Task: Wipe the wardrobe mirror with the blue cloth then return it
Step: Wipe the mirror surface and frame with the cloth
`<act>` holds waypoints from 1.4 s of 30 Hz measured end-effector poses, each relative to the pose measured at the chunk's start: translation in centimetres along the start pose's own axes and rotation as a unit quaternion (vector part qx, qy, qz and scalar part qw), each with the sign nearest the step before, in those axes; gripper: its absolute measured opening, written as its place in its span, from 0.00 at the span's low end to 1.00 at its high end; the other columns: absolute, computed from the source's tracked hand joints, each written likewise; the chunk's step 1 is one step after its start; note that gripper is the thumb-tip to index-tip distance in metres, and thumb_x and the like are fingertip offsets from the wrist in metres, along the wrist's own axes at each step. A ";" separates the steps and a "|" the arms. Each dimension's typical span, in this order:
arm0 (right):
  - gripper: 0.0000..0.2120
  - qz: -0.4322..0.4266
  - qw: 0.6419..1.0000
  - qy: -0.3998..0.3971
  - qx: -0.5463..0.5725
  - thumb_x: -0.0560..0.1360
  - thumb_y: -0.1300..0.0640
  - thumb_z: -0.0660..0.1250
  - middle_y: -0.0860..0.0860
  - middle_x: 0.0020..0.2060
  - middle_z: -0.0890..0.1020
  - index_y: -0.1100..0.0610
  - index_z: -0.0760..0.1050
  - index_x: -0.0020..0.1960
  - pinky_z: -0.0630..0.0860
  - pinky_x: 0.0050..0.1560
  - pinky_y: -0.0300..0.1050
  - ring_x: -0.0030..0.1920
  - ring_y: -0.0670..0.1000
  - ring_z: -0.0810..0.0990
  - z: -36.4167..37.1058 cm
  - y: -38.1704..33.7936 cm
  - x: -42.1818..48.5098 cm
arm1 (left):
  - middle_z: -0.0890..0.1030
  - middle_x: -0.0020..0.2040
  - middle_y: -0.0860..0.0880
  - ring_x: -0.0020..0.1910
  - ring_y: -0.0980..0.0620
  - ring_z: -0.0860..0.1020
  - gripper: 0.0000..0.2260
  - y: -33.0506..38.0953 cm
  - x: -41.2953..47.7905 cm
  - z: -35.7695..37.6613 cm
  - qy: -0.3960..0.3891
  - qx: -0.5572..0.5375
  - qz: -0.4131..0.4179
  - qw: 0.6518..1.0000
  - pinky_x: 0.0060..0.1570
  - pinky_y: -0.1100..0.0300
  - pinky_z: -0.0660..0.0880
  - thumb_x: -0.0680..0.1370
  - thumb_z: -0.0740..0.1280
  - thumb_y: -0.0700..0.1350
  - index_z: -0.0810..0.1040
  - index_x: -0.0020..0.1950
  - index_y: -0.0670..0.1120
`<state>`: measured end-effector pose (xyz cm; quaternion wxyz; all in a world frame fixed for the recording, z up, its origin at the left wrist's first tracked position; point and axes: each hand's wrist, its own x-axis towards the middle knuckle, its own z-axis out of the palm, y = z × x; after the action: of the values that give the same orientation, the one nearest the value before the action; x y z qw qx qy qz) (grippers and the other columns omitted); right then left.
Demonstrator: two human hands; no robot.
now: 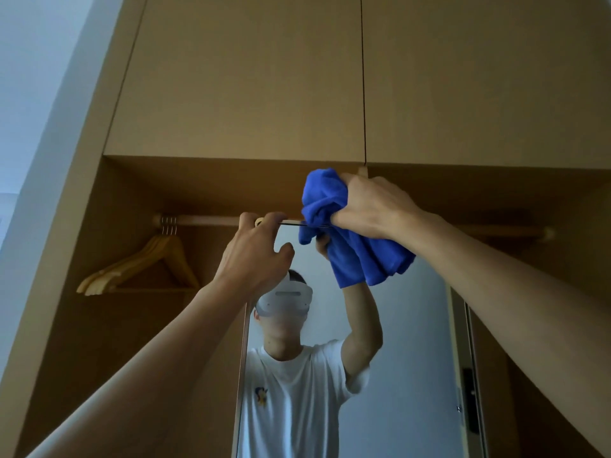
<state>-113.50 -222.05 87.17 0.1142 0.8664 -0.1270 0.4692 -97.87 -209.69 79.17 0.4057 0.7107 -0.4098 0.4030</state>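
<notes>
Mirror (380, 342) wipe looks mid-way: right hand (373, 206) fingers clenched round bunched cloth (334, 223) pressed at the top edge, left hand (254, 256) fingers curled over the top corner steadying it, lower glass and cloth return seemingly still to do.

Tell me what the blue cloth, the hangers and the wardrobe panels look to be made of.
Blue cloth: soft, nappy fabric, probably microfibre; it bunches into thick matte folds in the right hand.
Hangers: pale wood with a smooth finish and metal hooks, judging by their colour.
Wardrobe panels: matte tan board with faint fine grain, likely laminate or veneer; which one cannot be told.
</notes>
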 end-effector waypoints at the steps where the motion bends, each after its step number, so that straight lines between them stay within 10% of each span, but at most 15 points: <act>1: 0.16 0.004 1.000 0.003 0.001 0.70 0.46 0.68 0.47 0.39 0.77 0.46 0.71 0.56 0.72 0.36 0.46 0.37 0.50 0.77 -0.1 0.5 -0.3 | 0.66 0.72 0.46 0.60 0.40 0.77 0.26 0.0 -0.1 0.1 -0.004 -0.003 -0.004 1.000 0.51 0.55 0.71 0.80 0.65 0.52 0.64 0.78 0.57; 8: 0.13 0.076 0.996 0.031 -0.043 0.71 0.46 0.67 0.49 0.40 0.79 0.47 0.73 0.55 0.71 0.37 0.46 0.38 0.53 0.78 -0.5 3.8 -1.3 | 0.65 0.75 0.50 0.57 0.52 0.71 0.29 -0.9 -0.5 0.1 -0.007 -0.055 -0.003 0.998 0.52 0.56 0.68 0.79 0.67 0.52 0.61 0.79 0.58; 15: 0.13 0.061 0.997 0.028 -0.039 0.71 0.46 0.67 0.50 0.38 0.78 0.50 0.73 0.52 0.71 0.36 0.46 0.37 0.52 0.77 0.5 -0.3 0.1 | 0.61 0.81 0.50 0.75 0.45 0.68 0.40 -2.0 -1.0 -0.3 -0.049 -0.109 -0.046 0.992 0.70 0.45 0.69 0.77 0.70 0.56 0.50 0.82 0.53; 23: 0.13 -0.001 1.000 0.024 0.010 0.70 0.50 0.67 0.50 0.38 0.80 0.52 0.73 0.52 0.71 0.34 0.45 0.38 0.53 0.78 2.5 -7.9 1.8 | 0.79 0.67 0.50 0.50 0.49 0.83 0.41 -1.9 -4.6 -0.5 -0.074 -0.181 -0.053 0.979 0.54 0.47 0.80 0.76 0.68 0.49 0.45 0.80 0.63; 33: 0.13 -0.012 0.999 0.034 0.004 0.72 0.50 0.68 0.50 0.41 0.80 0.48 0.72 0.55 0.74 0.38 0.47 0.40 0.54 0.79 2.1 -6.3 0.7 | 0.85 0.50 0.54 0.45 0.60 0.84 0.36 -3.8 -7.4 -0.4 -0.117 -0.262 -0.075 0.955 0.43 0.66 0.78 0.78 0.67 0.45 0.52 0.79 0.64; 42: 0.12 -0.012 0.998 0.068 -0.009 0.70 0.50 0.66 0.48 0.36 0.78 0.49 0.71 0.53 0.66 0.32 0.44 0.35 0.52 0.75 3.3 -7.4 0.7 | 0.85 0.54 0.53 0.52 0.53 0.84 0.35 -4.8 -8.9 0.0 -0.136 -0.302 -0.091 0.939 0.57 0.52 0.80 0.77 0.68 0.51 0.52 0.76 0.72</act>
<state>-108.14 -216.19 85.43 0.1359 0.8331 -0.1122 0.5243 -96.53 -205.78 69.91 0.5767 0.6369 -0.4971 0.1211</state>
